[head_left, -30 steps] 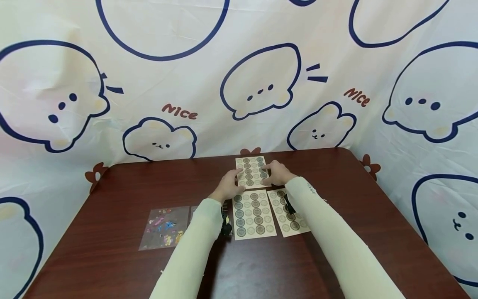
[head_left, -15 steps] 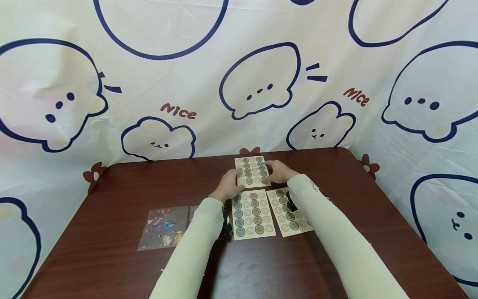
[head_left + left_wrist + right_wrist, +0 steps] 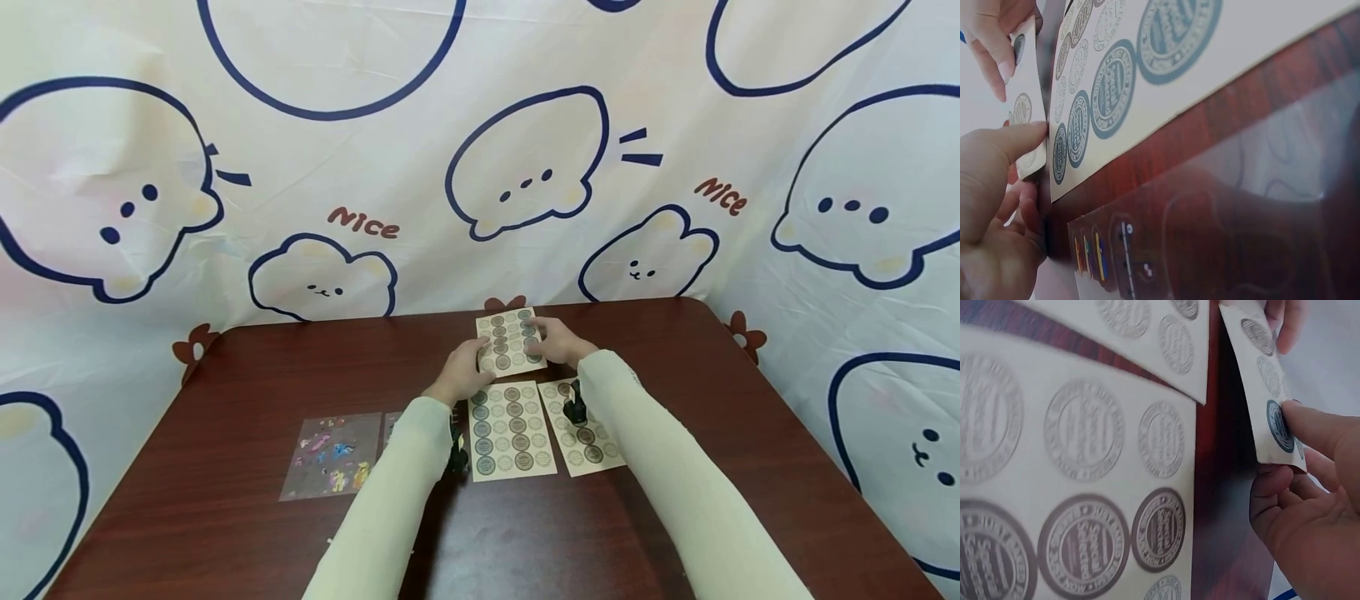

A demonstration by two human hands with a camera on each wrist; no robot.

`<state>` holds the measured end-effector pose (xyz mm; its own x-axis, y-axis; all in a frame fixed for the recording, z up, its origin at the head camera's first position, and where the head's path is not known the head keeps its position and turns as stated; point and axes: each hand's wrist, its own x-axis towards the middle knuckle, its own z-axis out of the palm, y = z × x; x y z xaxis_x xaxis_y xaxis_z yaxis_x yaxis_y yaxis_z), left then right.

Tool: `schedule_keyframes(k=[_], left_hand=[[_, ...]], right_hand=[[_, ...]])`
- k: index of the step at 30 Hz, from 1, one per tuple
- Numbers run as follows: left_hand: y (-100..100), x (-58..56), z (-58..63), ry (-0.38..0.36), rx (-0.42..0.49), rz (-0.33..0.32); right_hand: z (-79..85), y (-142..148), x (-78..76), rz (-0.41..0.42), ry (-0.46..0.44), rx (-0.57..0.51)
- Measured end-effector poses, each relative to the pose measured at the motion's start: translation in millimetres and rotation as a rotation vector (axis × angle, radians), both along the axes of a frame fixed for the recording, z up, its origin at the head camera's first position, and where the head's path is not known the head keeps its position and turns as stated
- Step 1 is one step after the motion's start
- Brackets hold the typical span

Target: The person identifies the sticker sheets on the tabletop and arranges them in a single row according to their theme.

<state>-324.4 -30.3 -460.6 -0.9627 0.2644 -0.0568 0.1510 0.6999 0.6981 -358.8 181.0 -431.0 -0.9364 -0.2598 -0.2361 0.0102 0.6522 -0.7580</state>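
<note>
Between both hands is a cream sticker sheet (image 3: 513, 343) with rows of round stamp-like stickers, near the table's far edge. My left hand (image 3: 459, 375) pinches its left side, thumb above and fingers beneath, as the left wrist view shows. The right edge is pinched by my right hand (image 3: 1316, 481), thumb on a dark round sticker. In the right wrist view the held sheet (image 3: 1260, 381) stands tilted, off the table on that side. Nearer me, a second sticker sheet (image 3: 512, 429) lies flat. A third sticker sheet (image 3: 566, 433) lies slanted to its right, partly under my right forearm.
A clear sheet with colourful pony-like stickers (image 3: 330, 457) lies on the left of the brown table (image 3: 240, 417). Another clear sheet (image 3: 1241, 206) is beside it, mostly behind my left sleeve. A patterned cloth (image 3: 420, 167) hangs close behind the table.
The right side of the held sticker sheet has risen a little, so the sheet now tilts. My right hand has shifted its grip slightly along that edge; my left hand has hardly moved.
</note>
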Motion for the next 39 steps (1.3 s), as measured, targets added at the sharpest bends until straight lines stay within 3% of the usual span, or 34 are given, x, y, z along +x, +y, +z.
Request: schedule_keyframes(k=[8,16,24,28,32,35,39], left_hand=[[-5.0,3.3,4.6,-0.051,0.109,-0.001],[-6.3,1.9,8.2,-0.072,0.168,0.020],[-13.4,0.3,5.2,-0.112,0.329,0.070],[-13.4,-0.9,2.6,-0.116,0.313,0.083],[-11.4,-0.8,3.0,-0.087,0.288,0.102],[-10.2,0.1,3.7,-0.068,0.282,0.097],[-9.8,2.6,4.9,-0.049,0.291,0.093]], right_hand=[[2.7,0.9,-2.4,-0.063,-0.071,-0.235],[4.3,2.8,-4.4,-0.091,-0.096,-0.364],[10.5,-4.4,1.6,-0.046,-0.095,-0.320],[9.5,-7.4,2.9,-0.021,-0.070,-0.290],[6.1,-9.8,3.4,0.008,0.015,-0.195],[3.2,-9.9,5.3,0.002,0.078,-0.108],[0.2,-9.6,8.7,-0.014,0.110,-0.069]])
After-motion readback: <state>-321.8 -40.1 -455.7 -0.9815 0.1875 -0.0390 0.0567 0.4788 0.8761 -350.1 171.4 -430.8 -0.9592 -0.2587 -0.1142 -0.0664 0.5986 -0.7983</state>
